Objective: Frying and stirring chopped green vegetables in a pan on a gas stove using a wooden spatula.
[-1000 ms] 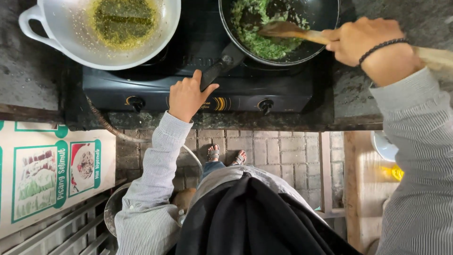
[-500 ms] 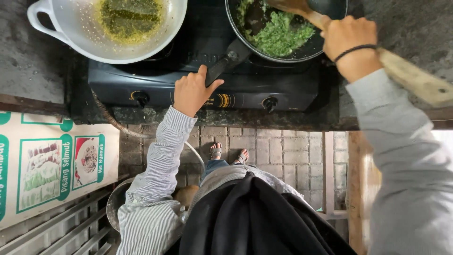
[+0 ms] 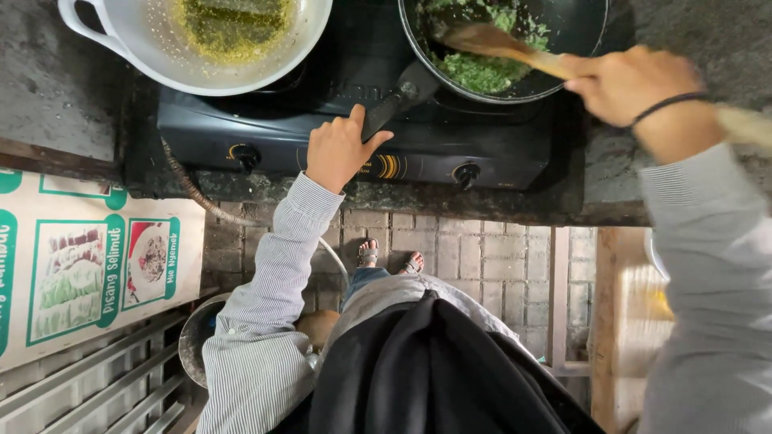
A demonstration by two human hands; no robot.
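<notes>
Compared with a second ago the right hand [image 3: 635, 84] has swung the wooden spatula [image 3: 490, 44] back to the left side of the dark frying pan [image 3: 515, 48] — blade now buried in the chopped green mix [image 3: 482, 72], so stirring continues and the greens look pushed toward the near wall. Right fingers are clenched around the spatula's handle; the handle end past the wrist is blurred. The left hand [image 3: 338, 149] has barely shifted — it rests on the front edge of the black two-burner stove [image 3: 265, 133], thumb and forefinger touching the pan's black handle [image 3: 394, 104], fingers loosely curled, not a full grasp.

Pan: round, matte black, on the right burner. On the left burner, a white enamel-looking wok [image 3: 137, 56] with a loop handle holds a yellow-green oily residue. Countertop is rough grey stone; below, brick-pattern paving. A black band circles the right wrist.
</notes>
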